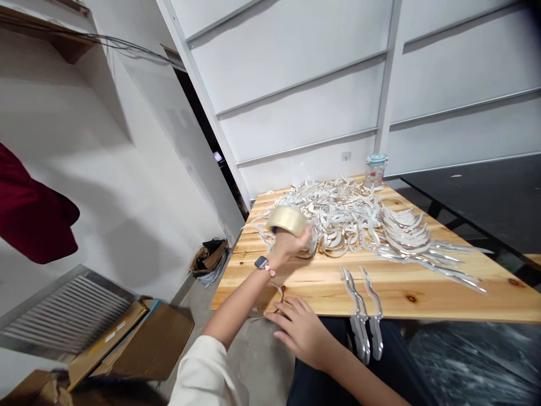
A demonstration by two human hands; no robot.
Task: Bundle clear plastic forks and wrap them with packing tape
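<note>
My left hand is closed round a roll of clear packing tape, held just above the wooden table near its left side; a smartwatch sits on that wrist. My right hand rests at the table's near edge with its fingers stretched out, touching a thin curved strip that hangs over the edge. Behind the tape lies a big heap of white curved plastic pieces. Two long silvery pieces lie side by side and overhang the near edge, just right of my right hand.
A small jar with a teal lid stands at the table's far edge by the white panelled wall. A black table is at the right. Flattened cardboard, a metal grille and a dark bag lie on the floor at the left.
</note>
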